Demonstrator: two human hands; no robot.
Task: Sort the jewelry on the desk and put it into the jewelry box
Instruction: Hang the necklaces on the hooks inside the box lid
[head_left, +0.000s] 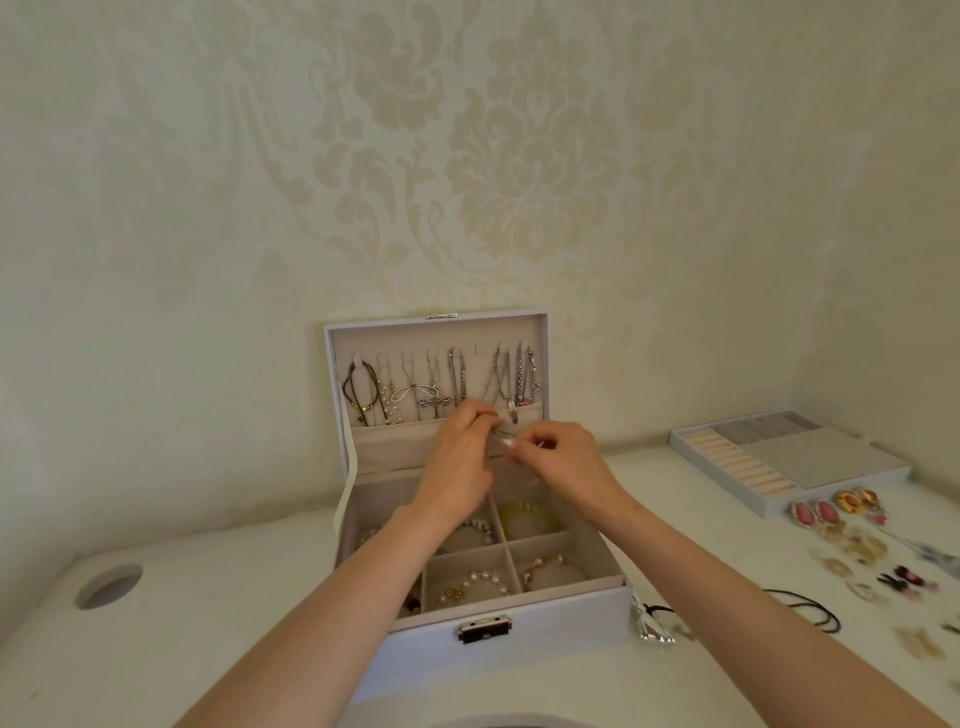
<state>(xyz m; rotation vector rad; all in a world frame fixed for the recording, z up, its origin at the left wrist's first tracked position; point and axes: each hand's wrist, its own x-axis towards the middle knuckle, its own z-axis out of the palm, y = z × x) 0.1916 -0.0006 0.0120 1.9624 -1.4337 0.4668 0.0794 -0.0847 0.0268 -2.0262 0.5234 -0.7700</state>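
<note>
Roughly halfway, I judge: necklaces (457, 379) hang in the lid and bracelets (475, 584) fill the jewelry box (545, 623) at frame centre, where the fingers (475, 415) of left hand (457, 460) and right hand (569, 457) pinch a thin chain (501, 440), while earrings (826, 512) wait on the surface (234, 597) at right.

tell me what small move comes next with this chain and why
Probably lift the chain up to the bare-looking hook in the lid and loop it on. The left hand and right hand both pinch it just below the row of hung necklaces, and that hook seems free.
</note>
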